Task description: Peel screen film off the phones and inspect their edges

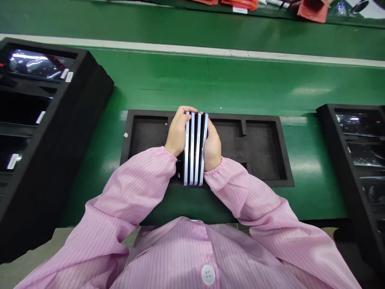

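Observation:
Several phones (195,148) stand on edge side by side, pressed together, their pale blue side frames facing up. My left hand (179,130) wraps round the left side of this stack, fingers over its far end. On the right side my right hand (212,145) presses against the outermost phone, its fingers mostly hidden behind the stack. Both hands are above a black foam tray (264,183), whose visible compartments hold no phones. Pink striped sleeves cover both arms.
At the left stands a tall stack of black foam trays (87,92) with dark glossy phones in the top one. Another black tray stack (331,132) with phones is at the right. Red packets (314,10) lie beyond the white strip (180,49) on the green bench (150,84).

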Demonstrator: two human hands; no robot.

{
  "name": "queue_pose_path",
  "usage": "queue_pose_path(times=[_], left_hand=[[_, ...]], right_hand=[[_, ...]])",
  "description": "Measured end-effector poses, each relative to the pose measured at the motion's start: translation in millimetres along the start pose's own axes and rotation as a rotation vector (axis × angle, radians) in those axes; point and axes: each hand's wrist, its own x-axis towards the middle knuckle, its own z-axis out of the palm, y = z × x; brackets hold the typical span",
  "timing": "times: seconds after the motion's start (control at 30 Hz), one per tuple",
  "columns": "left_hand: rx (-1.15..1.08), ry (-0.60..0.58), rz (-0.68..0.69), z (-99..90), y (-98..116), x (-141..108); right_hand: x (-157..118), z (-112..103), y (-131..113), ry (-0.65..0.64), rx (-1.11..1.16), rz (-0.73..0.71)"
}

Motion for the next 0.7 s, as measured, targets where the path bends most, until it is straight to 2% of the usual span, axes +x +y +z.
queue_pose_path(times=[0.2,0.5,0.7], left_hand=[[0.022,-0.015,-0.002,-0.7,1.3,-0.5],[0.035,-0.03,0.043,-1.7,-0.3,-1.4],[0.035,-0.038,0.087,-6.0,-4.9,-0.6]], right_hand=[[-4.4,7.3,-6.9,-0.011,0.129,0.059],[-1.7,1.3,-0.8,-0.033,0.041,0.014],[-3.7,5.2,-4.5,-0.041,0.1,0.047]])
